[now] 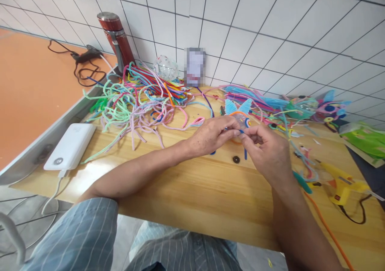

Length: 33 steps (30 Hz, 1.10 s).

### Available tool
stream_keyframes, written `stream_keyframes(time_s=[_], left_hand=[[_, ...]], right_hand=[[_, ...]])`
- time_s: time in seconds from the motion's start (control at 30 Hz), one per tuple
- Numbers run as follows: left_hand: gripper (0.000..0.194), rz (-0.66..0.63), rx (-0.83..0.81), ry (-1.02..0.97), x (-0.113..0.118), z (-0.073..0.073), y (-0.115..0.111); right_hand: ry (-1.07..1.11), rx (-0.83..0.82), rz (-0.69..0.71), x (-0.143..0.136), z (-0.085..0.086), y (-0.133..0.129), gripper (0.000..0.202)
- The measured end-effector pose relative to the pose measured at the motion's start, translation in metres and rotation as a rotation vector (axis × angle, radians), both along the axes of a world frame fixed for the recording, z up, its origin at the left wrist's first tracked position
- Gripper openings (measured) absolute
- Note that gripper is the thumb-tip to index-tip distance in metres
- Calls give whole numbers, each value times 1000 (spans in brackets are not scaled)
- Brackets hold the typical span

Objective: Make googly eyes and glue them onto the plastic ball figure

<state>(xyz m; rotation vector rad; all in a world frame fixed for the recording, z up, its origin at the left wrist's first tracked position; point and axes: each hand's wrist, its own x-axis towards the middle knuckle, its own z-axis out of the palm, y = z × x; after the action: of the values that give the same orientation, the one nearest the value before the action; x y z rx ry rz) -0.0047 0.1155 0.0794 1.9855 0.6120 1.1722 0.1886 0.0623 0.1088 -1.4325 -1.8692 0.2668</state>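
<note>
Both hands meet over the wooden table, fingertips nearly touching. My left hand point(212, 135) pinches a small dark blue piece point(241, 131), and my right hand point(264, 144) pinches the same piece from the other side. Dark blue ends show below the hands. Just behind the fingers sits a clear craft figure point(242, 120) with light blue fuzzy wings point(238, 106) and an orange strip on top; the hands hide its lower part. A small black disc point(236, 159) lies in front of it.
Pipe cleaners point(129, 106) are heaped at the back left by a red thermos point(117, 42). A white power bank point(70, 146) is at the left edge. A yellow glue gun point(341, 184) and an orange cord point(327, 227) lie at right; a phone point(195, 67) leans on the tiled wall.
</note>
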Motion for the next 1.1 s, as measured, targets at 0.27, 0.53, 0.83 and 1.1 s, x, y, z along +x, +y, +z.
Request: stream_keyframes(time_s=[0.27,0.53,0.83,1.1], left_hand=[[31,-68,-459,-340,13,-9,-12],[20,-24,-272,-120,10,-11,-6],[16,8,-71,27,0,-4,-5],[23,-99,-395,-285,12,-13,-7]], right_hand=[[311,-104,-19,-14,1,-2,12],[40,-10,-67,-6,-3,-1,10],[15,-26,-1,-4,-1,-2,10],[136,-121,-42,-9,0,-2,13]])
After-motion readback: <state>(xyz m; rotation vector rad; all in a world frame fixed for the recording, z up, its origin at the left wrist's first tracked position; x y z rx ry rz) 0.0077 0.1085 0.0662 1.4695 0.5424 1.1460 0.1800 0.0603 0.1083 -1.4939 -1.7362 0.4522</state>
